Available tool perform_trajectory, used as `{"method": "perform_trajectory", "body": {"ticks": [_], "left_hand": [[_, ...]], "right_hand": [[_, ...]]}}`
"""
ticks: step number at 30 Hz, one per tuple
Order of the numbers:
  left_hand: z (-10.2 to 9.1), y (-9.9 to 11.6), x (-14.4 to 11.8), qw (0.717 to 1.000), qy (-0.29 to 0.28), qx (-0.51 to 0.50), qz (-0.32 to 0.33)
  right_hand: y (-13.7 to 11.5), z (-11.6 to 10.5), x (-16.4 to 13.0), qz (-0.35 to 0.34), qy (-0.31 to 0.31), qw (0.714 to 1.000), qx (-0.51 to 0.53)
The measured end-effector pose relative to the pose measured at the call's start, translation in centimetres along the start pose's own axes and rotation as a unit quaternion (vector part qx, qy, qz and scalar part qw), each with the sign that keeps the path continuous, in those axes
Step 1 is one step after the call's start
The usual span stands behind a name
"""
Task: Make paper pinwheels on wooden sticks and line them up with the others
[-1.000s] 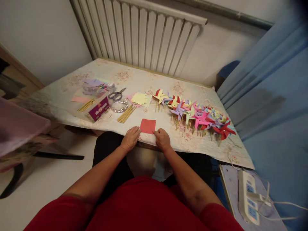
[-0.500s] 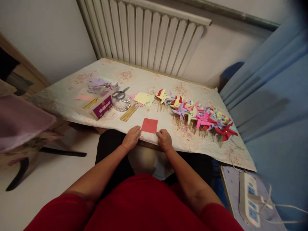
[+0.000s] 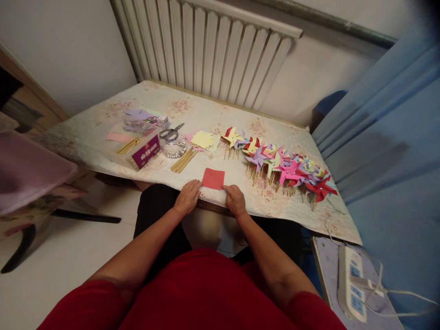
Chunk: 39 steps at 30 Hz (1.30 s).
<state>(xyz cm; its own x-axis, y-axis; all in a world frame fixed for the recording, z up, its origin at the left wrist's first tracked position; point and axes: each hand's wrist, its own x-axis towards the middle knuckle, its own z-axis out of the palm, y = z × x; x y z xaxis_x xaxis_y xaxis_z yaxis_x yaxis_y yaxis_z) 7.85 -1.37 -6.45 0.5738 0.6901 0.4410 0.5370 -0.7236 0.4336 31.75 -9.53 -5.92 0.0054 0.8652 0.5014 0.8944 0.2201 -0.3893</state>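
A square of red paper (image 3: pixel 213 178) lies at the table's near edge, directly in front of me. At its near left corner, my left hand (image 3: pixel 188 197) has its thumb and fingers pressed together on the paper. My right hand (image 3: pixel 235 200) is curled at the near right corner, its thumb and forefinger pinching there. Faint creases run across the sheet. Beyond it on the left lie a bundle of thin wooden sticks (image 3: pixel 184 160) and a round clear container of pins (image 3: pixel 174 149). A stack of pale yellow paper pieces (image 3: pixel 202 140) sits farther back.
Several finished paper pinwheels (image 3: pixel 290 172) stand crowded on the right of the table. Grey scissors (image 3: pixel 172 132) and a purple-and-clear box (image 3: pixel 146 153) are at left. A power strip (image 3: pixel 352 284) with cables rests on a stand at lower right. A radiator (image 3: pixel 209 50) lines the wall.
My hands have barely moved; the right fingertips now sit at the red paper's corner. The whole view has shifted slightly.
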Motion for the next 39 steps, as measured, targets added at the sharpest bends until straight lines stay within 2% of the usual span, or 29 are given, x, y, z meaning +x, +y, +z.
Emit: {"method": "perform_trajectory", "body": {"ticks": [5, 10, 18, 23, 27, 35, 39], "left_hand": [[0.2, -0.1, -0.1, 1.0, -0.011, 0.007, 0.006], [0.3, -0.1, 0.0, 1.0, -0.007, 0.007, 0.001], [0.2, 0.1, 0.0, 1.0, -0.006, 0.011, 0.004], [0.2, 0.2, 0.1, 1.0, -0.006, 0.003, -0.003], [0.1, 0.3, 0.1, 1.0, -0.003, 0.0, -0.008], [-0.1, 0.4, 0.4, 1.0, 0.015, -0.006, -0.014], [-0.3, 1.7, 1.6, 1.0, 0.021, 0.009, 0.001]], "right_hand": [[-0.5, -0.5, 0.2, -0.033, -0.054, 0.996, -0.056], [-0.8, -0.8, 0.5, -0.029, -0.067, 0.995, -0.063], [-0.6, -0.6, 0.3, -0.016, -0.05, 0.998, -0.039], [-0.2, -0.1, 0.3, 0.022, 0.01, 0.999, 0.046], [0.1, 0.1, 0.3, 0.066, 0.039, 0.994, 0.074], [0.1, 0.1, 0.3, 0.046, 0.02, 0.997, 0.059], [-0.2, -0.1, 0.4, 0.035, 0.004, 0.999, 0.027]]}}
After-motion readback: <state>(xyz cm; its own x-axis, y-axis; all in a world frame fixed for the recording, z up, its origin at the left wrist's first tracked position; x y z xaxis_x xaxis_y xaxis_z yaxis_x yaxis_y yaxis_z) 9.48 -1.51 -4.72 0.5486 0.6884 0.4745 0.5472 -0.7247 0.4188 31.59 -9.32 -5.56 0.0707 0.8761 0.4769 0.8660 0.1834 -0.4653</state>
